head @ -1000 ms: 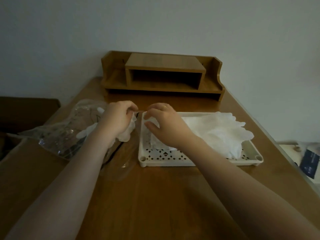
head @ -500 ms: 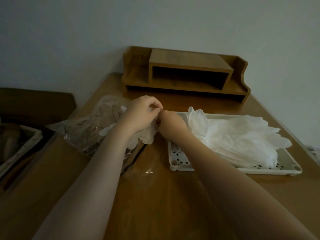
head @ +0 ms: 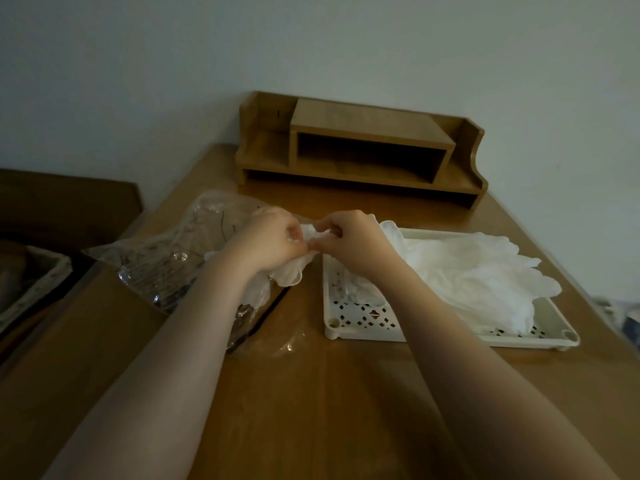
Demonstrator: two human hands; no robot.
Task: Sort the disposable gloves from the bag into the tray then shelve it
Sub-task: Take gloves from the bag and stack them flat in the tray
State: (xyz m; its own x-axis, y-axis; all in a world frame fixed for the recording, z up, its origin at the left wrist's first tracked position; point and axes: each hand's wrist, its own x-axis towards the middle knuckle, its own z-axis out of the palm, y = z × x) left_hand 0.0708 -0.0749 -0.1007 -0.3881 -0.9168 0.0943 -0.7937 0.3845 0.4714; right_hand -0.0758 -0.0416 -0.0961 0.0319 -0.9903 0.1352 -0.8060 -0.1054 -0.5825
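A white disposable glove [head: 289, 273] hangs crumpled between my two hands, just left of the tray. My left hand [head: 268, 239] and my right hand [head: 349, 240] both pinch its upper edge, fingertips almost touching. Left of my hands a clear plastic bag [head: 180, 258] lies on the wooden table, more white gloves dimly visible inside it under my left forearm. The white perforated tray [head: 360, 320] sits to the right with a pile of white gloves [head: 474, 271] spread across it.
A wooden desk shelf [head: 360, 150] with an open middle compartment stands against the wall behind the tray. A dark cardboard box [head: 62, 206] and a low container [head: 31, 285] sit beyond the table's left edge. Some items lie at the far right edge.
My right hand left the tray and joined my left hand at the glove by the bag's mouth. The glove is now held by both hands. My view shifted left.
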